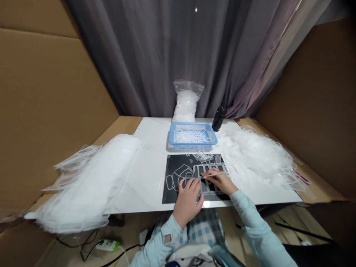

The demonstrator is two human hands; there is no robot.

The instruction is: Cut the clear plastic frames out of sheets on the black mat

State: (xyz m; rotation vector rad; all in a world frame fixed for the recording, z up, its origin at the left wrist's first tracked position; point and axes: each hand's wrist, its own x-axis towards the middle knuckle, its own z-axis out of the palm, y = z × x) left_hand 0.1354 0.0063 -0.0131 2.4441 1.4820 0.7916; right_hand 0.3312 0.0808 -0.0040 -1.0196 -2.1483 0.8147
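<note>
On a black mat (170, 197) at the near edge of the white surface (139, 185), a pale slotted frame (213, 192) lay flat beneath both hands. The left hand (187, 200) rested over its left part with the fingers spread; whether they pressed down could not be told. The right hand (221, 180) was above the frame's middle, fingers pinching a thin stick (221, 174) whose tip pointed left, toward the left hand's fingertips. Loose loops (182, 167) lay left of the frame, and small clear scraps (205, 157) along the mat's far edge. Just beyond the mat stood a blue basket (193, 145) with white strips (190, 136) inside, and behind it a clear bag (186, 105) full of white pieces. A black bottle (219, 119) stood beside the basket's right end. A long white stack (91, 185) lay well to the left, overhanging the near edge, and a tangled white heap (256, 155) spread on the right.
</note>
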